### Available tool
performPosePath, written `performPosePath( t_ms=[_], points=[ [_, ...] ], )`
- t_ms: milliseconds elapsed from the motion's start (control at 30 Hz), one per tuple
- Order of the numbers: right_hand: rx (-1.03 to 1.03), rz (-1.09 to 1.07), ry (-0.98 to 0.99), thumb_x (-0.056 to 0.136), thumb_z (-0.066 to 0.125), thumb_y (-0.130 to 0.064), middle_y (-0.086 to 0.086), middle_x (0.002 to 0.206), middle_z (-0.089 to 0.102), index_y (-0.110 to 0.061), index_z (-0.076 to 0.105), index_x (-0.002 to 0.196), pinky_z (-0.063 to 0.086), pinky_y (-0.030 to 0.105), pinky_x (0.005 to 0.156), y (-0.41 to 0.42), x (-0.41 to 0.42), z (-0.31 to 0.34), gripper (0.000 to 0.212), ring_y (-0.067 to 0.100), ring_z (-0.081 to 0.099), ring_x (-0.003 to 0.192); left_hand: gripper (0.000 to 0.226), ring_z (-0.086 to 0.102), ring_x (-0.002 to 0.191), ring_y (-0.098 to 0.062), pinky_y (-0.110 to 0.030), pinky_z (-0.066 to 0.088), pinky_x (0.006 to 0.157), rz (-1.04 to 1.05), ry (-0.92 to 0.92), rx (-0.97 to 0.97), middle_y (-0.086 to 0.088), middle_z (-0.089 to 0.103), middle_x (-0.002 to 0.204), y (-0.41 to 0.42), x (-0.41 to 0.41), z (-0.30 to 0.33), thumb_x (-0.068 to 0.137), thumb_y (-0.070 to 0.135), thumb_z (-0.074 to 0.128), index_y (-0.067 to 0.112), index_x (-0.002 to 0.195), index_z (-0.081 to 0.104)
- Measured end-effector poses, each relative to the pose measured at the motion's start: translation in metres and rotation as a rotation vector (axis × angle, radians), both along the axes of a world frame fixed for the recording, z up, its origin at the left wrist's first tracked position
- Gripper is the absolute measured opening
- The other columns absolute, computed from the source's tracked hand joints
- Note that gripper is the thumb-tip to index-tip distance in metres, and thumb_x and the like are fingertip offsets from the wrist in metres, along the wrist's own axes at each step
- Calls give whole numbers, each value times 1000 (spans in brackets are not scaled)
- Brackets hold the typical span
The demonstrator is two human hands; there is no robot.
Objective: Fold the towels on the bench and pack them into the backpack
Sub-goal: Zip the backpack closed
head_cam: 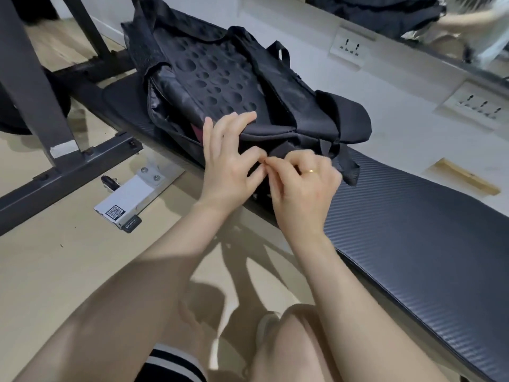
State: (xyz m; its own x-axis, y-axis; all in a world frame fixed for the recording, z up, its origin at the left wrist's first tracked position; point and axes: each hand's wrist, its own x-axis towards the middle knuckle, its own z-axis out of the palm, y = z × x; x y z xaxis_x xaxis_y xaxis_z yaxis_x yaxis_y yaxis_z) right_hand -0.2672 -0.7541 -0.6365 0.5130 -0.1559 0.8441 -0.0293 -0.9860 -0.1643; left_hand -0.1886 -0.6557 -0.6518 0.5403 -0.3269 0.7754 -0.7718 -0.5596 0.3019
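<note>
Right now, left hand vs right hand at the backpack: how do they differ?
The left hand has its upper fingers spread and resting on the backpack, only thumb and forefinger pinching; the right hand is curled throughout. The right hand wears a gold ring; the left shows none. The left sits higher on the bag. Both pinch at the same spot on the bag's near edge; what they pinch is too small to tell.

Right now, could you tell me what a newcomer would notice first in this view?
Two bare hands meet at the near edge of a black backpack lying on the dark bench: the left hand and the ringed right hand pinch something small between them. Something red peeks from the backpack's open side. Beyond, white wall sockets sit under a mirror.
</note>
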Motion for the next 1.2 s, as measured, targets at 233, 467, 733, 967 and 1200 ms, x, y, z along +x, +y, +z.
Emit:
performPosePath(
  t_ms=[233, 467, 733, 967, 1200],
  points=[
    [-332, 106, 182, 85, 61, -19, 6, 141, 29, -26, 49, 110, 31, 46, 104, -52, 16, 0, 28, 31, 35, 128, 19, 32, 123, -31, -49, 7, 112, 29, 9, -14, -5, 34, 130, 10, -15, 6, 79, 23, 64, 12, 64, 67],
    [-464, 44, -35, 76, 60, -1, 3, 112, 41, -28, 57, 89, 35, 35, 80, -52, 32, 1, 30, 23, 45, 91, 20, 36, 95, -21, -27, 19, 80, 223, 125, -160, 5, 37, 96, 26, -20, 2, 81, 29, 61, 14, 70, 68],
    [-311, 259, 169, 74, 64, -17, 7, 118, 40, -21, 52, 98, 34, 39, 87, -33, 13, 13, 28, 29, 46, 97, 15, 43, 62, -13, -32, 39, 56, -11, 361, -187, 1, 47, 64, 39, -22, 7, 85, 29, 47, 20, 75, 53],
    [-441, 321, 544, 86, 57, -37, 12, 77, 61, -5, 58, 87, 32, 33, 55, -10, 38, 71, 32, 33, 58, 72, 15, 42, 64, -17, -31, 43, 47, 41, 325, -78, -2, 50, 61, 37, -38, -6, 82, 30, 43, 17, 73, 44],
    [56, 203, 890, 97, 38, -35, 0, 55, 35, -16, 21, 56, 24, 32, 65, -14, 40, 54, 48, 29, 41, 70, 31, 43, 65, -27, -30, 24, 55, 114, 613, 207, 2, 32, 53, 46, -35, -16, 89, 30, 40, 17, 63, 29]
  ],
)
